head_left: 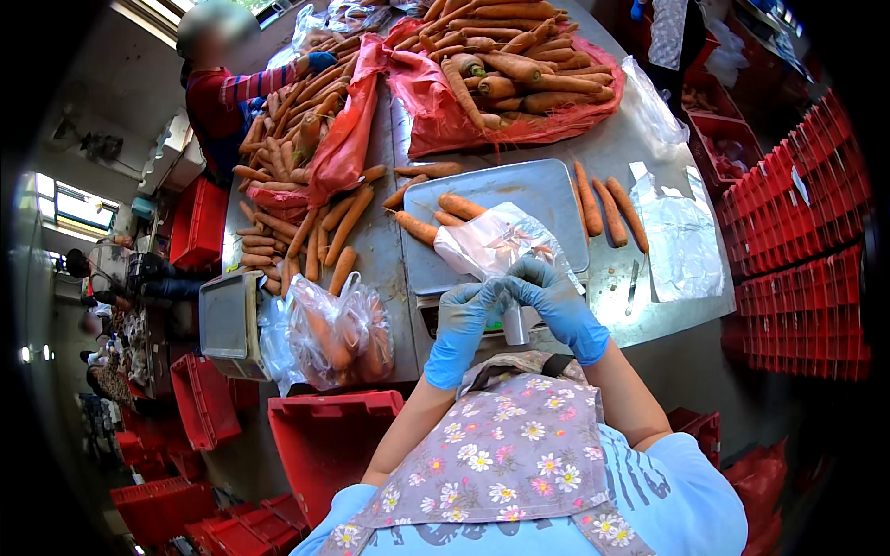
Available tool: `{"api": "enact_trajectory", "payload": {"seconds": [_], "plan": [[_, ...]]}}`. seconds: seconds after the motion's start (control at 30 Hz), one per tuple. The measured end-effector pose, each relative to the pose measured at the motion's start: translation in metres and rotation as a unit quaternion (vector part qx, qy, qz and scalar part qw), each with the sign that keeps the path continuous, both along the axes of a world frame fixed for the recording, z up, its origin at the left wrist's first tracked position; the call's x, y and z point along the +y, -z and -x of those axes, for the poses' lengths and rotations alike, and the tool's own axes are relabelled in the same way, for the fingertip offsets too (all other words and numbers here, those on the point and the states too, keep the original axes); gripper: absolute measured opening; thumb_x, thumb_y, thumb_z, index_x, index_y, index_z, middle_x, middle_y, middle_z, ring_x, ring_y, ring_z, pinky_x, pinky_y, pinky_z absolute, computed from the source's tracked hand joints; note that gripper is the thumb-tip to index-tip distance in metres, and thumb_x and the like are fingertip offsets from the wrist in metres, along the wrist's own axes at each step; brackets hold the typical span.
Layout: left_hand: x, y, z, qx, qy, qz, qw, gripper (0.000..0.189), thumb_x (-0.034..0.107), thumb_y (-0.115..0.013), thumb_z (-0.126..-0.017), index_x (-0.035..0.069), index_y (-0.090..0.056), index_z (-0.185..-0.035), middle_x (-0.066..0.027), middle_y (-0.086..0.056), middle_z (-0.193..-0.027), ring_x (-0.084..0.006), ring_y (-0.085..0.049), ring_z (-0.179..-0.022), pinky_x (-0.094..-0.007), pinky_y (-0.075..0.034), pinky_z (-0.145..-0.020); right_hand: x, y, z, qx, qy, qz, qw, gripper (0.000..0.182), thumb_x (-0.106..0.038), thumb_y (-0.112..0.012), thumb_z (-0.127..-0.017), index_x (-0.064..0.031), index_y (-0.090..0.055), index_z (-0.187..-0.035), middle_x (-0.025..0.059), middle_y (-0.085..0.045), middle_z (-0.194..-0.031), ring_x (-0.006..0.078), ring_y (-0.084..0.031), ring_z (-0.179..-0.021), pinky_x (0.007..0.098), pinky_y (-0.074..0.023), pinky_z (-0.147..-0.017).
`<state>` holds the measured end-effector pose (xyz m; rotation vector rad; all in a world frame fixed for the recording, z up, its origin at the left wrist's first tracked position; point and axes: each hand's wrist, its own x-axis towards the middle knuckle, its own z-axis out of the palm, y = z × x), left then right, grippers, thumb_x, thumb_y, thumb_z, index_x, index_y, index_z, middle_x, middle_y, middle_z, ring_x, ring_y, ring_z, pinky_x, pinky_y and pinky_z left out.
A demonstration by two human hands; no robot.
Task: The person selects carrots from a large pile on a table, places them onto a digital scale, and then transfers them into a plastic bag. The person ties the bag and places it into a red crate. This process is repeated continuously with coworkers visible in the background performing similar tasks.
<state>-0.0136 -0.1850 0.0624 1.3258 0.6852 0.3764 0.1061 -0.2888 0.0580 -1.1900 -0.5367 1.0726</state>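
Both my hands wear blue gloves and meet at the near edge of a platform scale (497, 174). My left hand (460, 330) and my right hand (560, 306) pinch the gathered end of a clear plastic bag (473, 243) between their fingertips. A strip of the plastic hangs below my fingers. The bag's body rests on the scale pan, apparently with carrots inside. Carrots (417, 228) stick out or lie at its far side; which of them are inside I cannot tell. My hands partly hide the scale's display. Right of the pan lie loose carrots (610, 212).
Open red sacks of carrots (514, 76) cover the table's far side. Filled plastic bags (337, 333) and a second scale (233, 323) stand at left. A small knife (633, 286) and flat plastic bags (678, 243) lie at right. Red crates (799, 243) surround the table. A person (222, 97) handles carrots opposite.
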Motion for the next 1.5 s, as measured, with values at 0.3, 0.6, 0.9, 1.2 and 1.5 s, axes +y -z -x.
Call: {"api": "enact_trajectory", "payload": {"seconds": [0.3,0.6,0.9,1.2,1.5], "plan": [[0.026,0.011,0.020,0.060,-0.046,-0.206,0.976,0.020,0.019,-0.065,-0.083,0.000,-0.066,-0.077,-0.0021,-0.062,-0.072,-0.0072,-0.052,-0.062,-0.0211,-0.041,-0.055,0.001,-0.004,-0.005,0.071,0.009,-0.010,0.997,0.013,-0.014,-0.058,-0.088,-0.0015,-0.057,-0.090,0.0032,-0.060,-0.082,0.0110,-0.061,-0.076,0.0258,-0.0519,-0.073],[0.025,0.009,0.013,-0.027,-0.112,-0.034,0.993,0.004,0.001,-0.063,-0.079,0.003,-0.062,-0.083,-0.0003,-0.062,-0.078,-0.0059,-0.055,-0.070,-0.0202,-0.046,-0.067,0.027,-0.009,0.012,-0.129,0.027,0.044,0.990,0.017,-0.017,-0.066,-0.083,-0.0028,-0.057,-0.088,0.0000,-0.057,-0.074,0.0066,-0.053,-0.070,0.0214,-0.0453,-0.064],[0.016,0.000,0.013,-0.009,-0.077,0.010,0.997,0.021,0.000,-0.073,-0.072,0.008,-0.053,-0.069,0.0020,-0.057,-0.067,-0.0032,-0.049,-0.060,-0.0173,-0.043,-0.054,0.023,-0.004,0.007,0.036,0.034,0.031,0.998,0.016,-0.017,-0.058,-0.087,-0.0019,-0.063,-0.090,0.0010,-0.061,-0.081,0.0087,-0.055,-0.071,0.0242,-0.0484,-0.067],[0.090,0.011,0.091,0.307,-0.218,-0.486,0.789,0.016,0.010,-0.068,-0.068,0.004,-0.059,-0.079,-0.0083,-0.058,-0.069,-0.0229,-0.055,-0.061,-0.0336,-0.046,-0.061,-0.011,0.016,-0.049,0.437,0.063,-0.102,0.891,0.025,-0.022,-0.048,-0.091,0.0005,-0.056,-0.097,0.0099,-0.063,-0.087,0.0167,-0.064,-0.069,0.0275,-0.0556,-0.059],[0.049,0.021,0.068,0.171,-0.023,-0.540,0.824,0.039,0.013,-0.064,-0.068,0.008,-0.061,-0.106,-0.0138,-0.063,-0.083,-0.0315,-0.061,-0.079,-0.0370,-0.049,-0.075,0.028,-0.009,0.022,-0.037,-0.204,0.063,0.976,0.024,-0.023,-0.056,-0.088,-0.0005,-0.060,-0.097,-0.0012,-0.055,-0.080,0.0055,-0.048,-0.073,0.0232,-0.0435,-0.065]]}}
